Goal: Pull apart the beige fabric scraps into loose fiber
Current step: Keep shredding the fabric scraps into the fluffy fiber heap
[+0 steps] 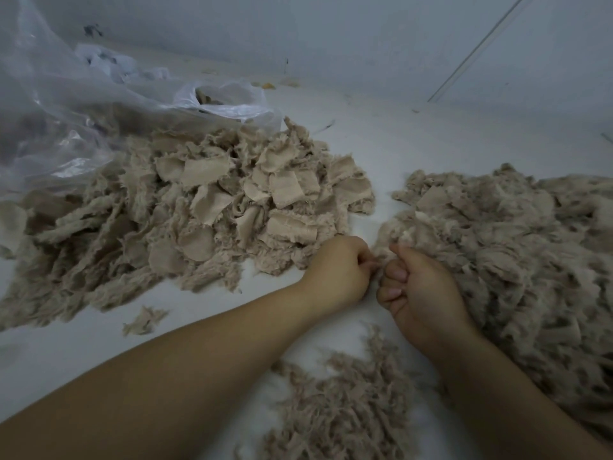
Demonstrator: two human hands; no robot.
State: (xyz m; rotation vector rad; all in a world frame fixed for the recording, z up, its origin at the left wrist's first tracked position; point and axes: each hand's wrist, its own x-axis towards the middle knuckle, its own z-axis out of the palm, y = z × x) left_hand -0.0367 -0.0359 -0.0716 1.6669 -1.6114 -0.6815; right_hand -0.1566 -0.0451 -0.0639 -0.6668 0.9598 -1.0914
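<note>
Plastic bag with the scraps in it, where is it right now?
In the head view the white plastic bag sits upper left of centre, just behind the pile of beige fabric scraps and beside the large clear plastic sheet.

No readable text, label, brand, number or sign anywhere in view.
</note>
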